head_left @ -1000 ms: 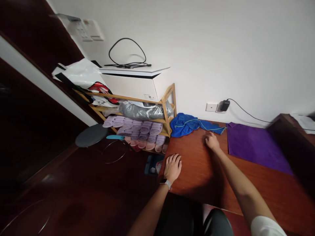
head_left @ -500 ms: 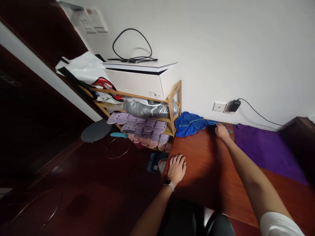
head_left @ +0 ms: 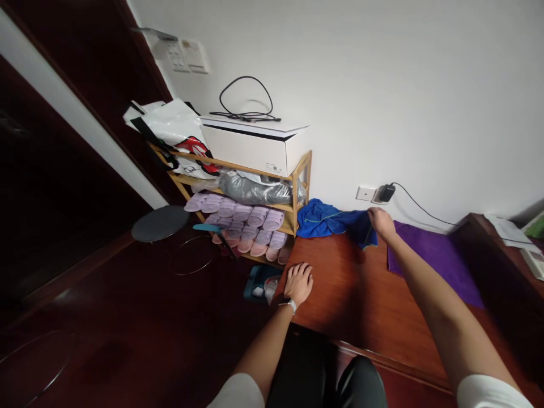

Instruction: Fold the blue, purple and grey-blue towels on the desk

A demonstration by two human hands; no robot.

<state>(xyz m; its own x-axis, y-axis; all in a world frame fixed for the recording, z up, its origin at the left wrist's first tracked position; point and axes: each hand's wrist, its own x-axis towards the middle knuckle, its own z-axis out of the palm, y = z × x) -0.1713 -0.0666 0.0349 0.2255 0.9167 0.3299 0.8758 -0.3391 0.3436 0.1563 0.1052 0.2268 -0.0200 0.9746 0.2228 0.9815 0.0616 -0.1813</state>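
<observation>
My right hand (head_left: pixel 382 223) is closed on the right end of a blue cloth (head_left: pixel 323 218) with a thin yellow-green line along it. That end is lifted and hangs below my fingers, while the rest lies bunched at the far left of the brown table (head_left: pixel 331 283), against the shelf. My left hand (head_left: pixel 299 282) rests flat on the table near its left edge, fingers spread, holding nothing. Just right of my right hand a purple cloth (head_left: pixel 433 258) lies spread on the table, partly hidden by my forearm.
A wooden rack (head_left: pixel 294 195) with rows of slippers (head_left: pixel 242 212) stands beyond the table's left end, a white box (head_left: pixel 250 148) on top. A plugged-in black adapter (head_left: pixel 387 193) sits on the wall. A round grey stool (head_left: pixel 160 222) stands at the left, a blue bin (head_left: pixel 255 281) under the table's edge.
My right hand has raised the end of the blue cloth off the table, so it now hangs down. My left hand stays flat on the table. The view has shifted to the right.
</observation>
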